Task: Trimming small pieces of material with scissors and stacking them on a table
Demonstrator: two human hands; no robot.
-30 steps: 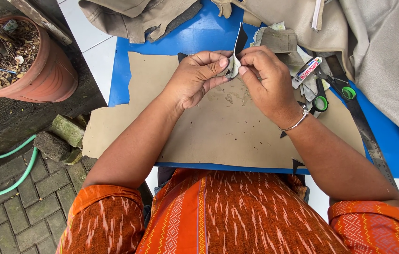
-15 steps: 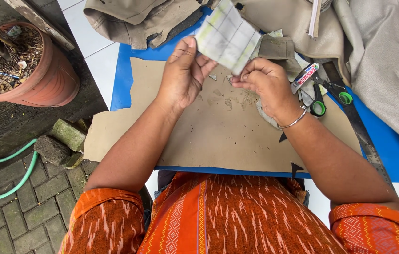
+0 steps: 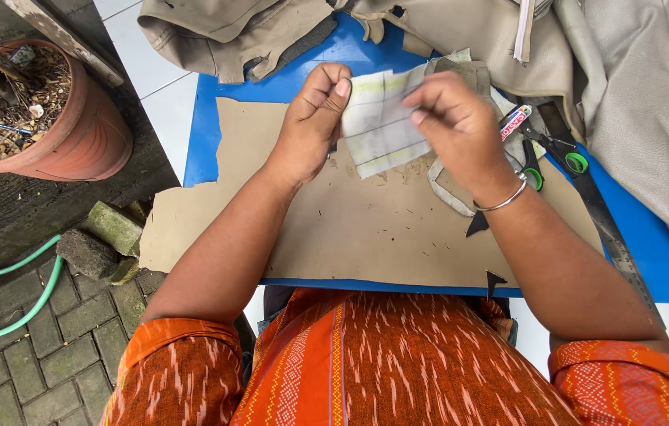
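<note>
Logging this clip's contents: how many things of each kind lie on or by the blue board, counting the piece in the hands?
Folded paper piece, held by left hand and right hand: 1
Brown paper sheet: 1
Scissors: 1
Metal ruler: 1
Flower pot: 1
Green hose: 1
Total: 6

Pale creased paper piece [image 3: 382,122] held flat above brown cardboard [image 3: 366,237]
</note>
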